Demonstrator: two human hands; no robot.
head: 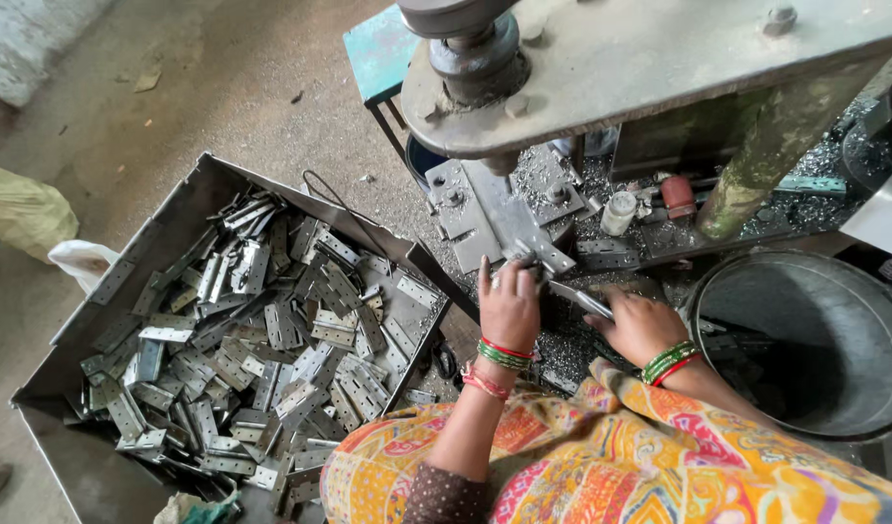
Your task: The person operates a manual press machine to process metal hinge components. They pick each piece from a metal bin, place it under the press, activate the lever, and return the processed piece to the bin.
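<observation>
My left hand (509,309) lies flat, fingers stretched forward, pressing a small metal hinge plate (526,258) onto the bed of the press (495,218), right under its ram (470,49); my right hand (642,325) is closed around a thin metal rod (580,300) whose tip points in toward that same plate. The two hands sit close together but do not touch. I judge this to be the seating step: the plate is being nudged into its place on the die, and what comes next calls for it to sit square and for my fingertips to be clear of the ram's path, since they are very near it now. Loose metal chips cover the bed around my hands and could keep the plate from lying flat. Just left of my left hand stands a big open metal tray (165,228) heaped with grey hinge plates (271,340), within easy reach. To the right of my right hand is a round metal bucket (834,320), its contents too dark to tell. Beyond my hands, past the die, a small white bottle (618,212) and a red one (677,195) stand among the swarf.
</observation>
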